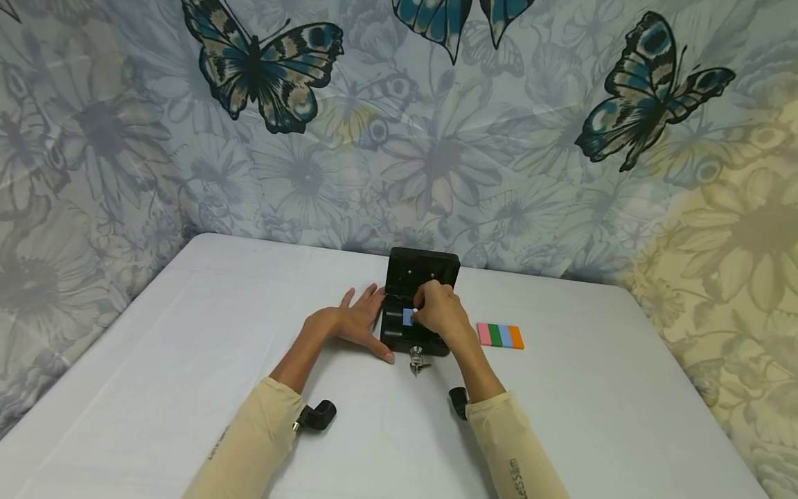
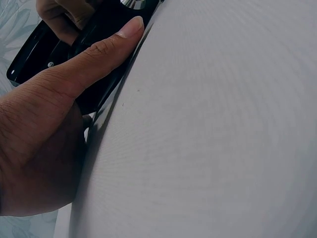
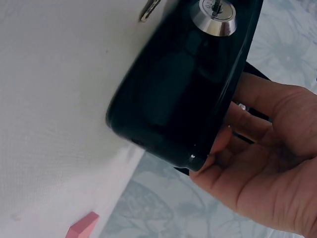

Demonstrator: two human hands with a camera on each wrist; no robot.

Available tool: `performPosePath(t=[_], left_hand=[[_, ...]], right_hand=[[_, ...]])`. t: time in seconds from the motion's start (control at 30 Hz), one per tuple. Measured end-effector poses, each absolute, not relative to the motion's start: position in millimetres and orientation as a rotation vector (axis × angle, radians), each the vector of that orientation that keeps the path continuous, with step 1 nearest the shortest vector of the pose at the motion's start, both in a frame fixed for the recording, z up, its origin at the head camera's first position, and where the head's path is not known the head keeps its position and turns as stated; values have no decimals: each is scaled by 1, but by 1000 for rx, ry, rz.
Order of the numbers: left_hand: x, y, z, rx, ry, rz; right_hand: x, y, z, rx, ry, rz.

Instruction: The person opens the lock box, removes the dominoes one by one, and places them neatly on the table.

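— Nearest first?
— Key (image 1: 416,362) in the front lock; left hand (image 1: 349,324) flat against the black box (image 1: 408,331).
— Beyond?
— Right hand (image 1: 439,310) pinches a blue block (image 1: 408,317) inside the box — open lid (image 1: 422,273) behind.
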State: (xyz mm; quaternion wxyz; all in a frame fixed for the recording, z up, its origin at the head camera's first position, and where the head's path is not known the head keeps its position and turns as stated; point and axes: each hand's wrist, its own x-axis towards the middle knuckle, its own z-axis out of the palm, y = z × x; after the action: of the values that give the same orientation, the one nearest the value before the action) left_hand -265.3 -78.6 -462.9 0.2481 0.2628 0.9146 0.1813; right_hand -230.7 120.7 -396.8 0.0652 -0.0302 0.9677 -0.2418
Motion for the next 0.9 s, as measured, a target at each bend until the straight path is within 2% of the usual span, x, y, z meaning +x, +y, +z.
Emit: performPosePath(t=[0.5,0.9], left_hand=[[-256,-81,-453,714,2486,542],[-264,-80,-463,710,2497,517]], right_hand=[[-230,123,-401,-145,2971,-630],[-228,139,-374,-271,2939,-871]])
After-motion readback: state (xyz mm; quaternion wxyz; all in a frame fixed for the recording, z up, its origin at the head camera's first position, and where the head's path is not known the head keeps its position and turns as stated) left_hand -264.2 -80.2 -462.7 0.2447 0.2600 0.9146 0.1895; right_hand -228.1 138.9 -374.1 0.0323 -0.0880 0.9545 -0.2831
